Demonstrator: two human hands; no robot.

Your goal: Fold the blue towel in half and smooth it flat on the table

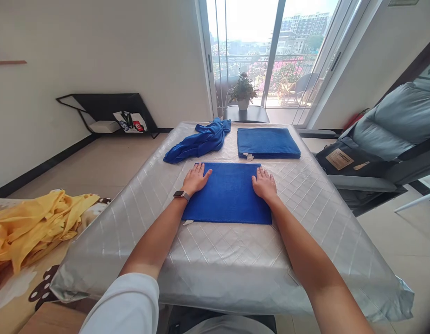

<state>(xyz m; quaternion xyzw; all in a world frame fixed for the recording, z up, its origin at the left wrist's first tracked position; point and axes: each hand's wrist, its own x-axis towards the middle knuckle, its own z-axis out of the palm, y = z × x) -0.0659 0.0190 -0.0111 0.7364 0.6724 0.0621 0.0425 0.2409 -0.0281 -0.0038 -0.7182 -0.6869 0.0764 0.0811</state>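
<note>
A blue towel (pixel 228 195) lies flat in front of me, a small white tag showing at its near left corner. My left hand (pixel 196 179), with a watch on the wrist, rests on its far left corner, fingers stretched out. On the far right corner lies my right hand (pixel 265 183), also flat with the fingers extended. Beyond the right hand is a neat stack of folded blue towels (pixel 268 141) with white tags at its near edge. A crumpled heap of blue cloth (pixel 204 141) sits past my left hand.
Silver quilted covering (pixel 232 250) drapes the table. Yellow cloth (pixel 41 225) lies in a pile at the left. A grey padded chair (pixel 392 125) stands close on the right. Behind the table a potted plant (pixel 243 93) sits on a chair before the glass door.
</note>
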